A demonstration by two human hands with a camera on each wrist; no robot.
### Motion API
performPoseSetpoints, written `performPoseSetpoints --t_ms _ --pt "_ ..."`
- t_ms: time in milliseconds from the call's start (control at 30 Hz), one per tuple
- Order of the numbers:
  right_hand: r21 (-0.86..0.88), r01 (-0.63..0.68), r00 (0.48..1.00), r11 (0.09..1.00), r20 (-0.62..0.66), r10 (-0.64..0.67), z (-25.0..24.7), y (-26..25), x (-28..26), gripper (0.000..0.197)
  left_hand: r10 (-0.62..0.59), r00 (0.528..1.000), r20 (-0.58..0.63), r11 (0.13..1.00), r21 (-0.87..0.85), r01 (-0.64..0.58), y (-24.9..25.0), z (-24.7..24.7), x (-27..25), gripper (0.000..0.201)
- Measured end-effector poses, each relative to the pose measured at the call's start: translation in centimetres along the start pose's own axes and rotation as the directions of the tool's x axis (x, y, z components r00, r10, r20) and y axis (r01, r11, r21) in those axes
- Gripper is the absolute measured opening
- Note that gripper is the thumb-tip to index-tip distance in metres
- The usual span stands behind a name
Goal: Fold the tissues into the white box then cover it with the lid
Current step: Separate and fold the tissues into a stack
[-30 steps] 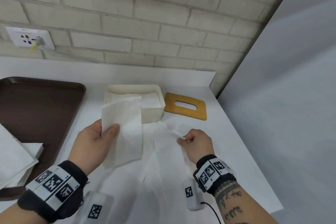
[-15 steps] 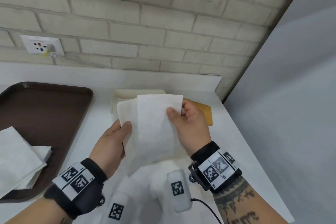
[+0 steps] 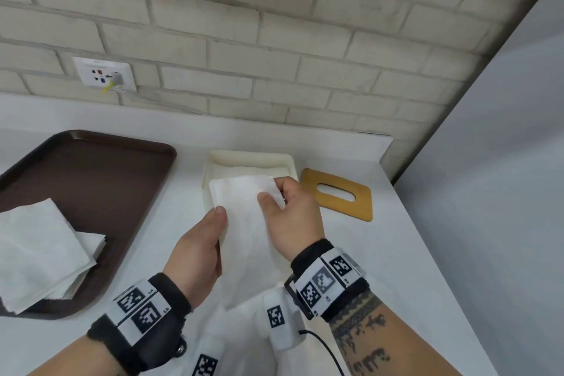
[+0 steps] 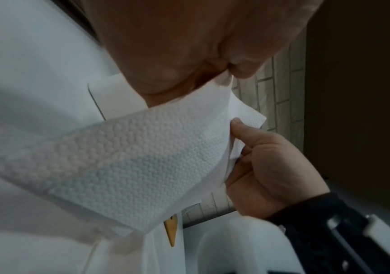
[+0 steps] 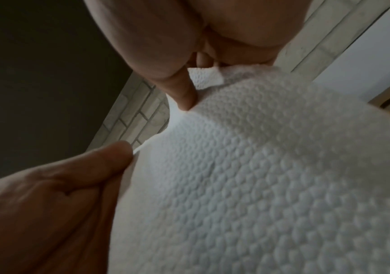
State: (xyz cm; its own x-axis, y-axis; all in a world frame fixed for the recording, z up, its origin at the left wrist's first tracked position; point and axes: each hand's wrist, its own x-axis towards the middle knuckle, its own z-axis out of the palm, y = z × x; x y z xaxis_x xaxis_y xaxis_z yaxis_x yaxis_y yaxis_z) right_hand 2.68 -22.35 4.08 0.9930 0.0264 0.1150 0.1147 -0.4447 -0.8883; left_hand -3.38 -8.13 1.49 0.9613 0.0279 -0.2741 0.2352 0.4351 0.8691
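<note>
On the far left of the white counter (image 3: 412, 253) lies a brown tray (image 3: 91, 180) with a stack of tissues (image 3: 39, 250) resting on its near end. To its right, the left hand (image 3: 198, 250) pinches the left edge of a folded tissue (image 3: 244, 223), thumb on top and fingers curled behind the sheet. That tissue is held upright above the counter, its upper edge overlapping the front of the white box (image 3: 250, 159), which stands open near the brick wall (image 3: 274, 24) with paper already lying in it. The right hand (image 3: 293, 217) grips the tissue's upper right corner between thumb and curled fingers; the right wrist view shows the corner bent over at the fingertips, though how many layers are pinched there is hard to judge. More white tissue spreads on the counter beneath both wrists. Just right of the box, flat on the counter and apart from it, lies the wooden lid (image 3: 338, 195) with its slot facing up.
</note>
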Motion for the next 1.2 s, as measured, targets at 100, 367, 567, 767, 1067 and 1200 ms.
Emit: performPoseSetpoints --t_ms 100,367,567,767,1067,1200 --pt "-0.011 0.012 1.0 1.0 0.022 -0.012 0.3 0.1 -0.2 0.018 0.025 1.0 0.004 0.999 0.025 -0.025 -0.2 -0.1 -0.1 0.052" --pt "-0.018 -0.003 1.0 1.0 0.021 0.004 0.2 0.5 -0.4 0.022 0.062 0.998 0.003 0.997 0.054 -0.063 -0.7 0.4 0.4 0.034" --pt "0.068 -0.166 0.973 0.984 -0.15 0.175 -4.4 4.0 -0.6 0.007 0.117 0.983 -0.145 0.989 0.105 -0.102 0.1 -1.3 1.6 0.025" --pt "-0.622 -0.419 0.823 0.661 0.047 0.566 -5.2 11.2 -3.4 0.045 0.138 0.967 -0.214 0.986 0.123 -0.114 1.7 -3.4 2.5 0.027" --pt "-0.611 -0.448 0.855 0.652 -0.082 0.511 -3.8 11.3 -3.2 0.015 0.133 0.981 -0.143 0.967 0.236 -0.097 1.7 -4.1 1.8 0.025" --pt "-0.594 -0.429 0.883 0.681 -0.117 0.455 -3.9 11.0 -3.7 0.018 0.108 0.983 -0.151 0.979 0.189 -0.079 1.9 -4.6 1.9 0.025"
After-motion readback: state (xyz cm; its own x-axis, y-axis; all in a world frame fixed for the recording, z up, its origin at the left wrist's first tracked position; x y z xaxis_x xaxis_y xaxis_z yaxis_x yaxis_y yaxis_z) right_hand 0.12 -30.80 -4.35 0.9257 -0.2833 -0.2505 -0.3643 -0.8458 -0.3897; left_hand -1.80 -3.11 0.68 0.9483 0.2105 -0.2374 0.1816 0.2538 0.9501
